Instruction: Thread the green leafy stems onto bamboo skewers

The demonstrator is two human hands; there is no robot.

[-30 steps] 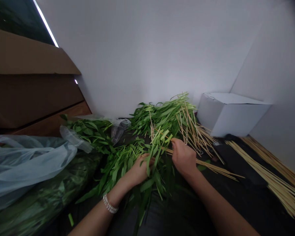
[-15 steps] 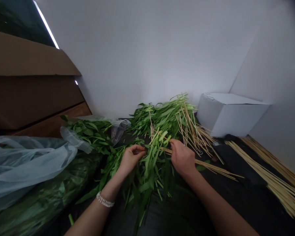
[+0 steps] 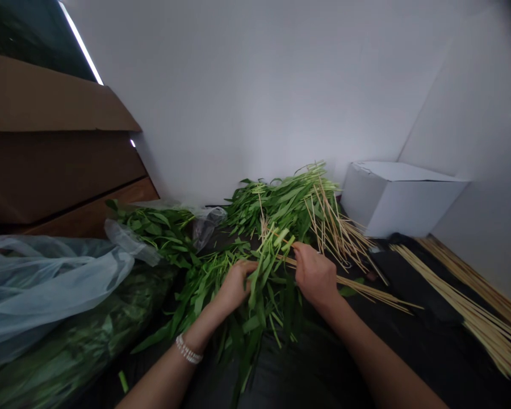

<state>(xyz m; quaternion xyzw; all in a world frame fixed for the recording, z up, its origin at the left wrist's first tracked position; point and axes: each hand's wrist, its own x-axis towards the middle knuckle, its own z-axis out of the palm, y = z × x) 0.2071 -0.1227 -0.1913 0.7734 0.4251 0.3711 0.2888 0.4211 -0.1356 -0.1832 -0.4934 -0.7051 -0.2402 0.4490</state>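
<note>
Between my hands hangs a bunch of leafy green stalks, long-leaved and pale at the cut ends. A thin wooden skewer runs into those upper ends. My right hand is closed around the skewer, just right of the stalks. My left hand, with a beaded bracelet on its wrist, has its fingers curled around the left side of the bunch; the fingertips are hidden behind leaves. More loose greens lie left of and under this hand. Several skewers lie beneath my right hand.
Behind my hands is a pile of greens with loose skewers on its right. A white box stands back right, near skewer bundles. On the left are a plastic bag of greens and a cardboard box.
My left hand has moved right and slightly down, from beside the stalks to around them, its fingers now behind the leaves. The right hand has barely moved and keeps hold of the skewer.
</note>
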